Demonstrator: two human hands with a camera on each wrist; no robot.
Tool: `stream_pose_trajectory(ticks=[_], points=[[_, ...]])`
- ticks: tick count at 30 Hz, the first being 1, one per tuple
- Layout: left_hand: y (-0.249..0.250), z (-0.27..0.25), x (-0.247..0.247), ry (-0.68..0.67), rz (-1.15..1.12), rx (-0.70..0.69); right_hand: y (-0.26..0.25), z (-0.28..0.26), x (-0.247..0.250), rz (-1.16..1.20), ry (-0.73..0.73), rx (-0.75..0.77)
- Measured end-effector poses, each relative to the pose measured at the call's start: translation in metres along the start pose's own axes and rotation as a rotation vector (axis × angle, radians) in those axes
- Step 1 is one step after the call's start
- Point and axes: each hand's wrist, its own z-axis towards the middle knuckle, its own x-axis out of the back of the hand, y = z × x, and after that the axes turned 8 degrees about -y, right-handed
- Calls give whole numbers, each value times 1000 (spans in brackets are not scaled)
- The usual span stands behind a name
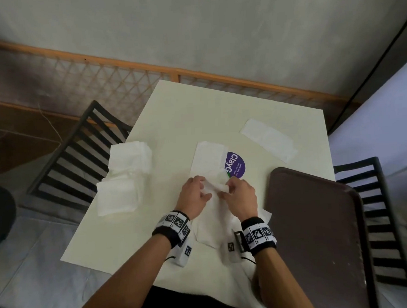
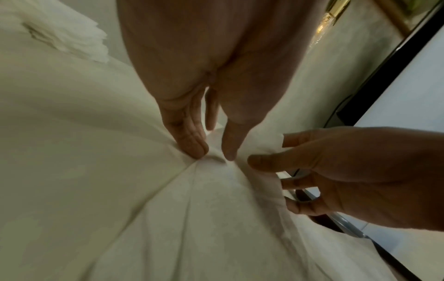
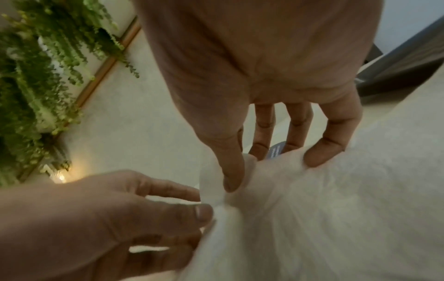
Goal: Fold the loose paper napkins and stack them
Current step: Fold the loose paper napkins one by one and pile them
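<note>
A loose white napkin (image 1: 207, 158) lies lengthwise on the cream table (image 1: 195, 111), running back under my wrists. My left hand (image 1: 206, 189) and right hand (image 1: 223, 188) meet over its middle, and each pinches a raised pleat of the paper. In the left wrist view the left hand (image 2: 213, 152) pinches the napkin (image 2: 192, 218) between thumb and fingers, with the right hand (image 2: 264, 163) close beside it. In the right wrist view the right hand (image 3: 234, 182) grips the napkin (image 3: 312, 209) with the thumb, and the left hand (image 3: 204, 211) holds the edge. Folded napkins are stacked at the left (image 1: 129, 163).
A second pile of folded napkins (image 1: 119, 197) sits nearer the left edge. Another loose napkin (image 1: 268, 139) lies at the far right. A brown tray (image 1: 314, 230) covers the right near corner. A purple sticker (image 1: 236, 166) shows beside the napkin. Dark chairs (image 1: 78, 149) (image 1: 377, 214) flank the table.
</note>
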Motion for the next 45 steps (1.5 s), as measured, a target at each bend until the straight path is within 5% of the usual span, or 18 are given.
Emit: stream_pose_trajectory(ticks=[5, 9, 16, 26, 35, 41, 45], points=[[4, 0, 1, 29, -5, 3, -3, -10, 17, 36, 34, 66], [24, -17, 28, 2, -219, -105, -16, -21, 48, 490, 54, 242], [71, -44, 80, 62, -374, -301, -42, -32, 70, 691, -180, 330], [94, -67, 118, 148, -327, -525, -61, -28, 75, 1022, -32, 485], [106, -80, 115, 104, -536, -496, -65, -39, 79, 1087, -101, 582], [101, -86, 117, 143, -481, -481, -65, -45, 87, 1074, -191, 594], [97, -97, 118, 171, -280, -507, -84, -52, 93, 677, -60, 554]])
